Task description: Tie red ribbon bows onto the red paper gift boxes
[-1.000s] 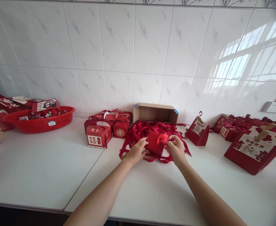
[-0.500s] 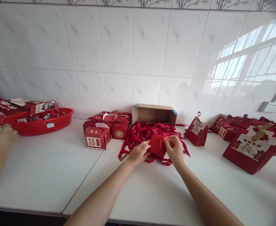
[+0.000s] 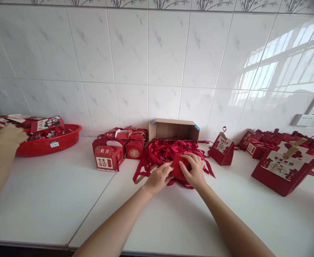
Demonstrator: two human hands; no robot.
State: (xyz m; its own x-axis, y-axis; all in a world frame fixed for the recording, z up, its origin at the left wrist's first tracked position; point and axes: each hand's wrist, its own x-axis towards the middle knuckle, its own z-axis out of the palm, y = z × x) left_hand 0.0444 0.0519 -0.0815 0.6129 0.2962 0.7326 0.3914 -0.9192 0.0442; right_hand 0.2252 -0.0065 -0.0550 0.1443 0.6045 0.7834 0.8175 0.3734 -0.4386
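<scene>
White tabletop (image 3: 173, 221) lies bare along its near edge, which probably gives the forearms room. Farther in, the left hand (image 3: 157, 179) holds a small red box (image 3: 176, 169) by its left side, thumb and bent fingers pinching it, seemingly to steady it. The right hand (image 3: 195, 170) grips the other side, fingers together over the top and thumb spread away on the near face, perhaps pressing a flap down; the fingertips are partly hidden.

Toward the right edge stands a large tent-shaped gift box (image 3: 282, 173); left of the hands, a double-happiness box (image 3: 107, 159) fronts a cluster, likely parked out of reach's way. Red ribbons (image 3: 159, 150) spill from an open cardboard carton (image 3: 170, 130) just behind the small box, presumably for easy picking. Near the far left corner, a co-worker's hand (image 3: 8, 137) is by a red basin (image 3: 71, 140). The tiled wall (image 3: 132, 64) backs the far edge.
</scene>
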